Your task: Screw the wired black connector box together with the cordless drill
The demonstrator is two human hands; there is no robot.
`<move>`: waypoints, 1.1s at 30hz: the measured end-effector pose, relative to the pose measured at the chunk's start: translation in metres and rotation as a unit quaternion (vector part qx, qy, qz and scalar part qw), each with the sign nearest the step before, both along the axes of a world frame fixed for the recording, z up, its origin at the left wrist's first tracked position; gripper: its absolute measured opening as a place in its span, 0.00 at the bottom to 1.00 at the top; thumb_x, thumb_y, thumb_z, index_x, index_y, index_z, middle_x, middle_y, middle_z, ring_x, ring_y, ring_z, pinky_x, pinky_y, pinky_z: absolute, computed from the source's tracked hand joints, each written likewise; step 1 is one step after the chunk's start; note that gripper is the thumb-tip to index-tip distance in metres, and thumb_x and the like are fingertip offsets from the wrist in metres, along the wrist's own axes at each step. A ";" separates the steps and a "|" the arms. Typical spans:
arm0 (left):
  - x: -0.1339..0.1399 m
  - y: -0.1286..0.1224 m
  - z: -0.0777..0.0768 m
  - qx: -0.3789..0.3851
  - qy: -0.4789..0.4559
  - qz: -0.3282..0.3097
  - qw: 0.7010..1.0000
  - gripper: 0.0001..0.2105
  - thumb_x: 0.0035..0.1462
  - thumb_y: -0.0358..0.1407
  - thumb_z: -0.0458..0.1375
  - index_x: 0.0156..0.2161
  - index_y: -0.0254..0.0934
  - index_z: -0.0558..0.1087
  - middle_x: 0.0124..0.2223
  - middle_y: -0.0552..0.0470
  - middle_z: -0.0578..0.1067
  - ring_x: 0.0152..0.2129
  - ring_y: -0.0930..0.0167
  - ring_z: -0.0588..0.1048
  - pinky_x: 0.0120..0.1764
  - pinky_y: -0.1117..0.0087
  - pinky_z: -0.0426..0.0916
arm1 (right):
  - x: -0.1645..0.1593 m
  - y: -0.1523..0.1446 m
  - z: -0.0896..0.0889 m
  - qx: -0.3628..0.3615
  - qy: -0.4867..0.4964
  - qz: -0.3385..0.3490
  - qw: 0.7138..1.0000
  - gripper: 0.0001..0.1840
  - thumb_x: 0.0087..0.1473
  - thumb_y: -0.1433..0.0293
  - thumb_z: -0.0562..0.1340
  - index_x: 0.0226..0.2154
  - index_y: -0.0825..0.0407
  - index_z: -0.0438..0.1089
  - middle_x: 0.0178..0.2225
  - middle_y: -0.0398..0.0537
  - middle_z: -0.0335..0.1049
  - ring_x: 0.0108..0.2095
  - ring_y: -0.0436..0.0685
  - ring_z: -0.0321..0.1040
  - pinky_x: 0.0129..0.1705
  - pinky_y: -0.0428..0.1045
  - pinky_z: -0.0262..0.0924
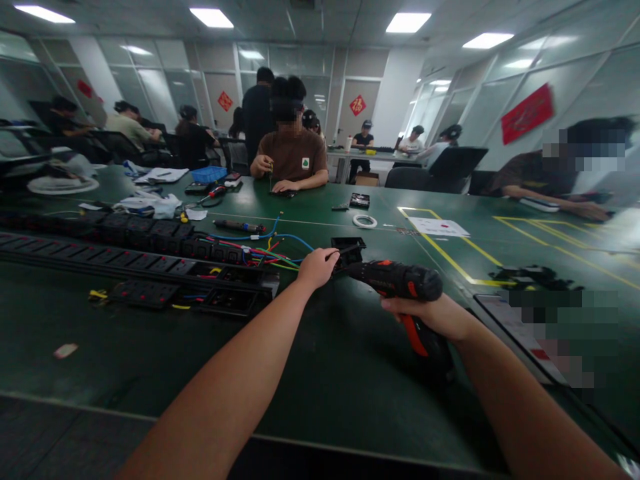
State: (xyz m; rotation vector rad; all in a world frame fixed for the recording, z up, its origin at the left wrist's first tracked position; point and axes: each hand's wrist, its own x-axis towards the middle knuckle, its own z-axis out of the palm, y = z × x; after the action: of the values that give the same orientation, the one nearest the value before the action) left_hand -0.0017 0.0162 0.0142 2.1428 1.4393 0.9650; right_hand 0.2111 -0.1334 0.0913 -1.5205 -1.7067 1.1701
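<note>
My right hand (pixel 425 310) is wrapped round the grip of a black and orange cordless drill (pixel 395 280), its nose pointing left. The drill's tip reaches close to my left hand (pixel 320 265), whose fingers are closed on a small black plastic housing (pixel 349 248). Whether the tip touches the housing I cannot make out. Coloured wires (pixel 273 253) run from the housing's left side toward a long black power strip (pixel 95 250) with rows of sockets. A loose black socket piece (pixel 145 293) lies along the strip's near side.
Across the green table (pixel 320 387) a person in a brown shirt (pixel 295 153) works with a small tool. An electric screwdriver (pixel 239 227), a white tape roll (pixel 365 221) and a blue basket (pixel 209 175) lie beyond my hands. Black parts (pixel 535 277) and a framed board (pixel 515 333) sit right.
</note>
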 end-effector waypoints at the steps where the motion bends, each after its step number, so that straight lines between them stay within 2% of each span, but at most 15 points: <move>1: 0.000 0.000 0.000 -0.002 0.000 0.001 1.000 0.20 0.67 0.45 0.49 0.55 0.43 0.77 0.54 0.47 0.78 0.49 0.62 0.75 0.53 0.65 0.67 | 0.001 0.000 -0.001 -0.003 -0.002 -0.003 1.000 0.18 0.46 0.56 0.71 0.32 0.52 0.72 0.21 0.41 0.68 0.24 0.53 0.64 0.27 0.49 0.58; 11: 0.000 0.000 -0.001 -0.002 0.001 0.000 1.000 0.20 0.67 0.45 0.49 0.55 0.43 0.76 0.54 0.47 0.78 0.51 0.63 0.74 0.54 0.65 0.66 | -0.005 0.000 0.001 0.027 0.025 0.030 0.999 0.16 0.47 0.60 0.71 0.35 0.52 0.72 0.27 0.41 0.70 0.27 0.53 0.66 0.31 0.50 0.62; 33: 0.000 0.001 -0.001 0.002 -0.003 -0.004 1.000 0.20 0.67 0.44 0.49 0.55 0.42 0.77 0.53 0.46 0.78 0.50 0.62 0.75 0.54 0.64 0.67 | -0.003 -0.001 0.001 0.018 0.009 0.011 1.000 0.17 0.46 0.58 0.71 0.34 0.52 0.72 0.24 0.41 0.69 0.26 0.53 0.65 0.28 0.49 0.58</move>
State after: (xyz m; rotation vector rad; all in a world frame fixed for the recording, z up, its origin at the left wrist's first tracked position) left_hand -0.0020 0.0175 0.0133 2.1460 1.4260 0.9707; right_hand 0.2081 -0.1344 0.0921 -1.4684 -1.7277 1.1540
